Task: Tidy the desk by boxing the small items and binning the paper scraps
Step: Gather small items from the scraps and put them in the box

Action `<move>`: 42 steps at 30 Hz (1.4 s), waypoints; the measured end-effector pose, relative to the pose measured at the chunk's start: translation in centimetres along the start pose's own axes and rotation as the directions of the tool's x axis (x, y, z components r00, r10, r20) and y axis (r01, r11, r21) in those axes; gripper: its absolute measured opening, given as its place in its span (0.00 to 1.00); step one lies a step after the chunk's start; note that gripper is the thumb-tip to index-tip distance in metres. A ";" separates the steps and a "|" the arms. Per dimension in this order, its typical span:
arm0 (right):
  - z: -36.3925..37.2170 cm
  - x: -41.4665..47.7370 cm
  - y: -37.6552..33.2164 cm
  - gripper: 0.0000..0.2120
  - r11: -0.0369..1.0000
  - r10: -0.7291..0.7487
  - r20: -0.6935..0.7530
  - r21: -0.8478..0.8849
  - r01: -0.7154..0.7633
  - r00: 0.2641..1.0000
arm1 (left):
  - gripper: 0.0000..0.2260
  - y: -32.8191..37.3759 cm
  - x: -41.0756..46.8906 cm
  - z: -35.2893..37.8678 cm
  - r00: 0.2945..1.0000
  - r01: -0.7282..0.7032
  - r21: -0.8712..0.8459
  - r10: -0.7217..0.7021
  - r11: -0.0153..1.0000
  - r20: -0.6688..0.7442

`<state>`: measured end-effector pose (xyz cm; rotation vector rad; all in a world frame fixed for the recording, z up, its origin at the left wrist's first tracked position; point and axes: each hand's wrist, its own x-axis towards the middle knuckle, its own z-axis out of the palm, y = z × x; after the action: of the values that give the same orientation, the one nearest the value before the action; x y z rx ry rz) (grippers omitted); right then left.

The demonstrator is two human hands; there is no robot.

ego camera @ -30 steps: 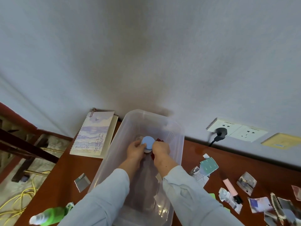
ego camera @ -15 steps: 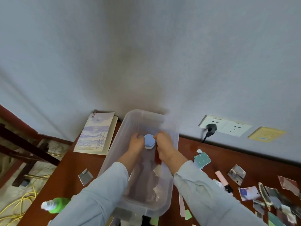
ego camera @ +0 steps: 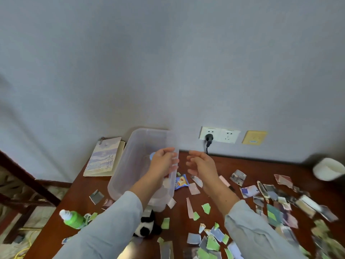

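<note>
Over the brown counter [ego camera: 233, 163], both hands hovered by the clear box [ego camera: 130, 165].

Left hand [ego camera: 161, 162] was above the box's right wall, its grip loosely curled and holding nothing I could make out; a blue round thing showed behind its knuckles. Right hand [ego camera: 202, 165] sat just outside the box at 3 o'clock, grip released, fingers spread. A snack packet [ego camera: 180, 181] lay between the wrists. Paper scraps [ego camera: 280, 208] littered the counter from 3 to 6 o'clock. At 7 o'clock lay a green bottle [ego camera: 73, 219] and a panda toy [ego camera: 146, 226]; a notebook [ego camera: 105, 157] leaned at 9 o'clock; a white bin [ego camera: 328, 169] stood far right.
</note>
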<state>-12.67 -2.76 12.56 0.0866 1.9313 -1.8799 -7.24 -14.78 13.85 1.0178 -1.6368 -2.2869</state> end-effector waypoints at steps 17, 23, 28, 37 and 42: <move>-20.0 -7.2 4.7 0.10 0.991 0.134 -0.290 0.018 -0.134 0.948 | 0.07 -10.1 -7.7 14.8 0.958 0.186 0.135 -0.210 0.973 0.195; -27.3 -8.0 5.3 0.10 0.989 0.148 -0.282 0.023 -0.148 0.948 | 0.07 -12.9 -9.5 21.0 0.945 0.216 0.177 -0.251 0.960 0.209; -33.5 -7.6 7.0 0.10 0.984 0.165 -0.311 -0.010 -0.177 0.936 | 0.05 -15.7 -10.8 26.3 0.927 0.247 0.178 -0.285 0.953 0.242; -42.8 -7.2 11.3 0.09 0.962 0.182 -0.347 -0.132 -0.240 0.920 | 0.07 -22.9 -12.5 33.0 0.877 0.286 0.356 -0.393 0.890 0.278; -45.8 -6.4 13.1 0.10 0.946 0.190 -0.335 -0.189 -0.263 0.923 | 0.05 -25.1 -13.6 35.8 0.828 0.369 0.355 -0.477 0.859 0.295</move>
<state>-14.59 43.97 1.51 0.5453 2.2242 -1.5498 -12.00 29.61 3.84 1.1646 -2.1238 -2.7308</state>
